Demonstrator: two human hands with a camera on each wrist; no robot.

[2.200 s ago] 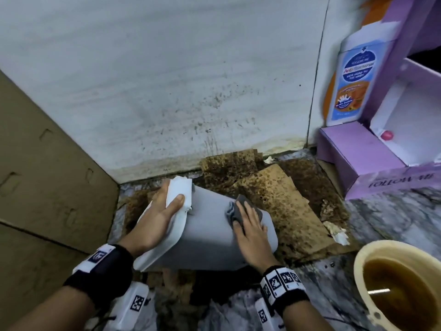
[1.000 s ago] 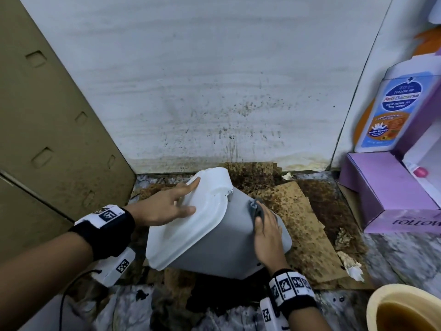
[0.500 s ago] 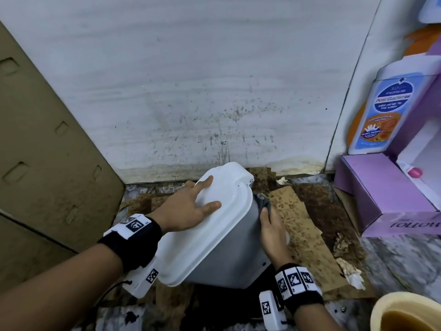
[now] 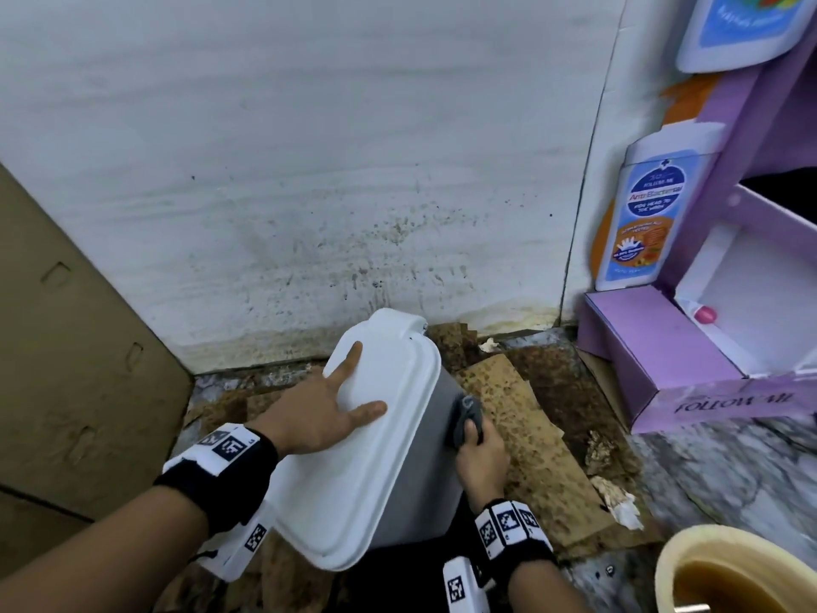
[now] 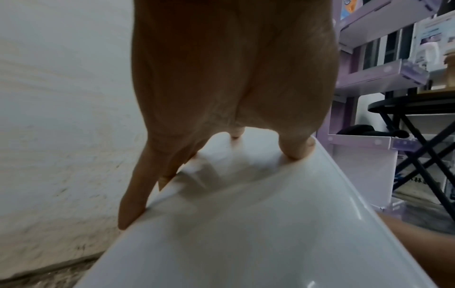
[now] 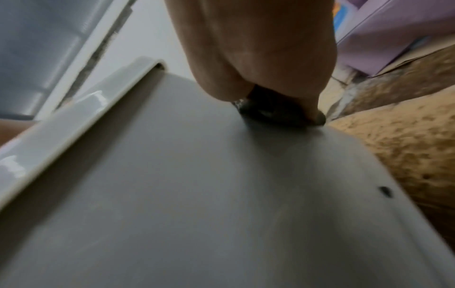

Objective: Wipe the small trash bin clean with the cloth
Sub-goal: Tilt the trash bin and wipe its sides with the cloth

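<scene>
A small grey trash bin [image 4: 431, 475] with a white lid [image 4: 371, 471] leans on the floor by the wall, lid facing up toward me. My left hand [image 4: 322, 409] lies flat on the lid with fingers spread; the left wrist view shows the fingertips [image 5: 295, 150] pressing on the lid [image 5: 246, 233]. My right hand [image 4: 479, 457] holds a bunched dark grey cloth [image 4: 466, 415] against the bin's right side. In the right wrist view the cloth [image 6: 278, 115] sits under the curled fingers [image 6: 258, 48] on the grey wall [image 6: 197, 194].
Stained brown cardboard [image 4: 530, 435] covers the floor under and right of the bin, with paper scraps [image 4: 619, 502]. A yellow basin [image 4: 689, 564] of brown water stands at the bottom right. A purple cardboard display [image 4: 663, 360] is at the right, a brown board [image 4: 66, 347] at the left.
The bin has been tipped up from lying on its side, lid now toward me. My left hand went from gripping the lid's edge to lying flat on it. The cloth slid along the right side.
</scene>
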